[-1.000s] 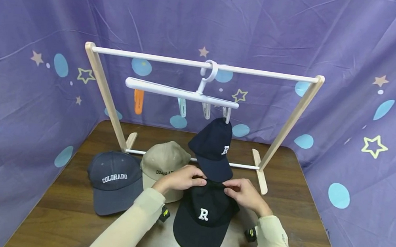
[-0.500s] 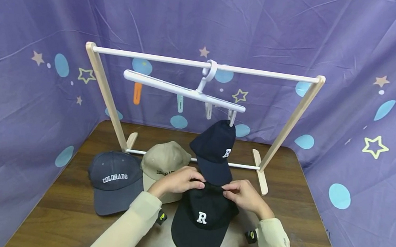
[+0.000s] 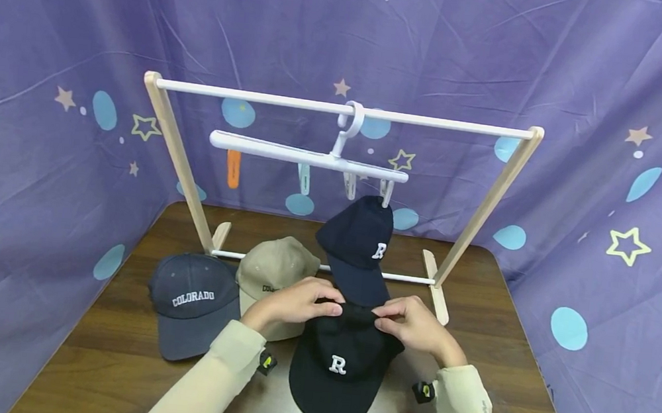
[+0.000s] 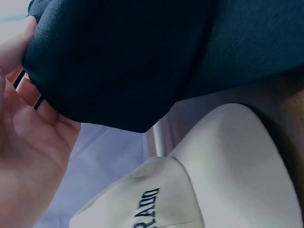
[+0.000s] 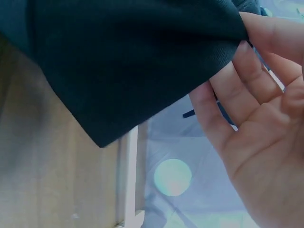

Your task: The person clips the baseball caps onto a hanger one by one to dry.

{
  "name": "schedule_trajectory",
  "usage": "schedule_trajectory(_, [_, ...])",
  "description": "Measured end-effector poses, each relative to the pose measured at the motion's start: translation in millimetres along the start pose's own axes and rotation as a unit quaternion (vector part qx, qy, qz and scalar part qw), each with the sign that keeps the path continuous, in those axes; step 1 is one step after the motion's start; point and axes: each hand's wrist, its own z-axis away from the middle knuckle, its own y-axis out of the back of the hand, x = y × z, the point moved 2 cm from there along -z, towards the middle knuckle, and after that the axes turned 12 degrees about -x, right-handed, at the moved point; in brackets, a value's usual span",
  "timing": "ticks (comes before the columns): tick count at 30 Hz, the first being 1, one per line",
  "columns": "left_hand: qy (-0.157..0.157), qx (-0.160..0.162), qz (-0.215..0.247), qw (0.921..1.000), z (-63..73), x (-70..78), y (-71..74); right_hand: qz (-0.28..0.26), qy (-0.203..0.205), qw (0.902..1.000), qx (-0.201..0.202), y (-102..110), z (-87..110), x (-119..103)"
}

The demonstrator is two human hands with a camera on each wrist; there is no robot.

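Both hands pinch the top of a black baseball cap (image 3: 343, 394) with a white R, its brim pointing toward me. My left hand (image 3: 302, 302) grips it on the left, my right hand (image 3: 415, 324) on the right. Each wrist view shows thumb and fingers on the cap's dark cloth (image 4: 118, 61). Just behind the hands a navy cap (image 3: 355, 232), also marked R, hangs from a clip (image 3: 387, 193) at the right end of a white hanger (image 3: 288, 152). Its brim reaches down to the black cap's top; whether they touch I cannot tell.
The hanger tilts on the rail (image 3: 447, 123) of a wooden rack (image 3: 176, 158). An orange clip (image 3: 233, 169) and other pale clips hang along it. A beige Colorado cap (image 3: 274, 264) and a grey-blue Colorado cap (image 3: 192, 306) lie left on the wooden table (image 3: 505, 389).
The hanger's right end dipped with the navy cap half a second ago and has since risen again. Both hands keep their pinch on the black cap, which has shifted only slightly.
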Motion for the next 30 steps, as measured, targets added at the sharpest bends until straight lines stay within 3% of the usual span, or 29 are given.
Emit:
schedule_trajectory(9, [-0.023, 0.029, 0.019, 0.9991, -4.3, 10.7, 16.2, -0.019, -0.014, 0.9997, -0.011, 21.1, -5.2, -15.7])
schedule_trajectory(17, [0.006, 0.046, 0.019, 0.9987, -1.9, 11.9, 23.3, -0.008, -0.049, 0.9988, 0.002, 23.0, -8.6, -19.4])
schedule_trajectory(24, [0.025, 0.059, 0.011, 0.9979, 0.9, 14.1, 30.7, -0.046, -0.059, 0.9972, 0.003, 22.8, -14.1, -24.5])
schedule_trajectory(30, [0.038, 0.057, 0.002, 0.9976, 2.6, 18.3, 39.6, -0.031, -0.057, 0.9979, 0.006, 27.1, -17.2, -25.4])
